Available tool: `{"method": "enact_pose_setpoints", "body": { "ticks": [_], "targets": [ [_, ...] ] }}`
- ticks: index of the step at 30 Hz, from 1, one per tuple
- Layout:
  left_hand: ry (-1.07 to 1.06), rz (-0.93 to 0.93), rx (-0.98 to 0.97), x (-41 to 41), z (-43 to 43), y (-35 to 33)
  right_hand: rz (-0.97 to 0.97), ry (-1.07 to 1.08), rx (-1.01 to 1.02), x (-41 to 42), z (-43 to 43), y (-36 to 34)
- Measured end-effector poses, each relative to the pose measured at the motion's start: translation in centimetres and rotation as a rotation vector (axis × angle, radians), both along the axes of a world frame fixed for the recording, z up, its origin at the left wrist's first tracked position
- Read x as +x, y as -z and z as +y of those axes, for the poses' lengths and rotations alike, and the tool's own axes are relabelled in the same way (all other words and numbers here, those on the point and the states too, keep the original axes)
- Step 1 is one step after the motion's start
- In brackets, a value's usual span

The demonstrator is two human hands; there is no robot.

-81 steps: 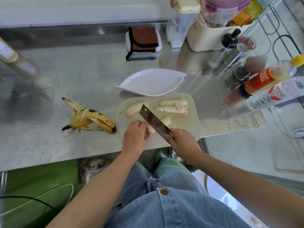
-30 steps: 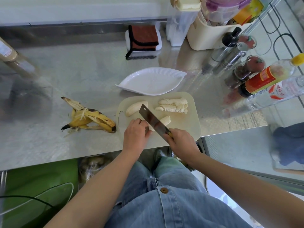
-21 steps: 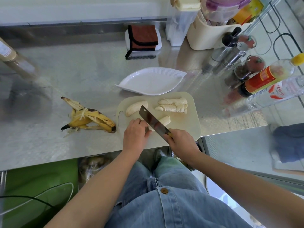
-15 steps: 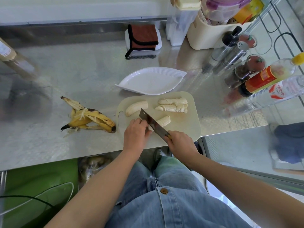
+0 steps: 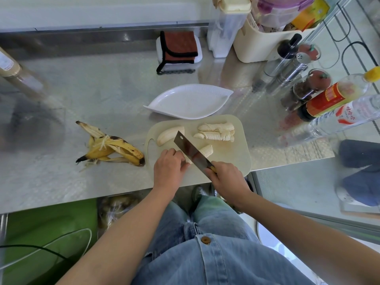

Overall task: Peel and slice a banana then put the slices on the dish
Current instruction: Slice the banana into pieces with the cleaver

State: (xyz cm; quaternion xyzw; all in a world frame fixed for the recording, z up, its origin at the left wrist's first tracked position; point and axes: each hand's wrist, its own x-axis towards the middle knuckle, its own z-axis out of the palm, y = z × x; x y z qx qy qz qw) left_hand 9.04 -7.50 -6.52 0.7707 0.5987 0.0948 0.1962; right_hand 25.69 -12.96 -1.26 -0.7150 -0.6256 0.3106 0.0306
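On the beige cutting board [image 5: 232,155] lie two rows of banana slices [image 5: 216,131], an uncut banana half [image 5: 169,135] and a banana piece [image 5: 206,151] under the cleaver [image 5: 190,150]. My right hand [image 5: 227,177] grips the cleaver's handle, blade angled across that piece. My left hand [image 5: 169,166] holds the piece's near end with curled fingers. The white leaf-shaped dish [image 5: 188,101] sits empty just behind the board.
The banana peel [image 5: 111,147] lies left of the board on the steel counter [image 5: 82,95]. Bottles [image 5: 337,95], shakers [image 5: 287,64] and a cream bin [image 5: 263,42] crowd the back right. A folded cloth on a white holder [image 5: 177,50] sits at the back.
The cleaver dipped down onto the banana piece half a second ago and now sits tilted up again. My left hand stays on the piece's near end.
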Motion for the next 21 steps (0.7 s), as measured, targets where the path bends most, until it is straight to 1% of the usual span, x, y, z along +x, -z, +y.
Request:
{"method": "enact_pose_setpoints", "body": {
  "ticks": [8,15,21],
  "targets": [
    [-0.008,0.003,-0.006,0.2,0.1,0.1,-0.018,0.001,-0.017,-0.3,0.0,0.4],
    [-0.004,0.020,-0.020,0.3,0.1,-0.2,-0.079,-0.006,-0.044,-1.0,0.1,1.1],
    [-0.009,0.027,-0.029,0.3,0.1,-0.3,-0.014,0.008,-0.024,-0.5,0.1,0.9]
  ]
}}
